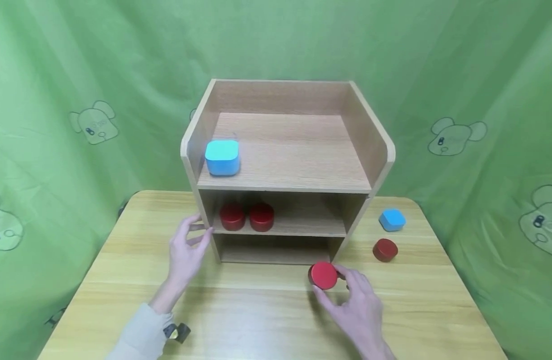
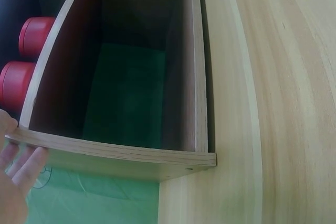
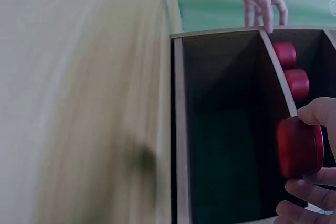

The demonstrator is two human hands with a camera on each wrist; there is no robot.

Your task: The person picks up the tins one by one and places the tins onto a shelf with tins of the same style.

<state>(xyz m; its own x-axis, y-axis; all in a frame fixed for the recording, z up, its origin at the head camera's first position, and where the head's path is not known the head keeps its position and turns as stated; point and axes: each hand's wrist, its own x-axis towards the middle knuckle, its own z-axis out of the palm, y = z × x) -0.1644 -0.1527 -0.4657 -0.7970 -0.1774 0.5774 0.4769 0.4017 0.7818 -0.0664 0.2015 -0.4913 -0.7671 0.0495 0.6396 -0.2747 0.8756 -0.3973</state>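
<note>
My right hand (image 1: 358, 306) holds a round red tin (image 1: 324, 275) between thumb and fingers, in front of the lower right part of a wooden shelf (image 1: 285, 188). The right wrist view shows this tin (image 3: 300, 147) gripped by its sides, overlapping the shelf's front. At the shelf's left side, my left hand (image 1: 186, 250) holds the side panel, thumb at the front edge and fingers along the outer face. Two more red tins, a left one (image 1: 232, 217) and a right one (image 1: 261, 217), stand side by side in the middle compartment.
A blue box with rounded corners (image 1: 222, 158) sits on the shelf's top level at the left. To the right of the shelf, another blue box (image 1: 392, 220) and a dark red tin (image 1: 385, 250) lie on the wooden table (image 1: 249, 320). A green curtain (image 1: 276, 40) hangs behind.
</note>
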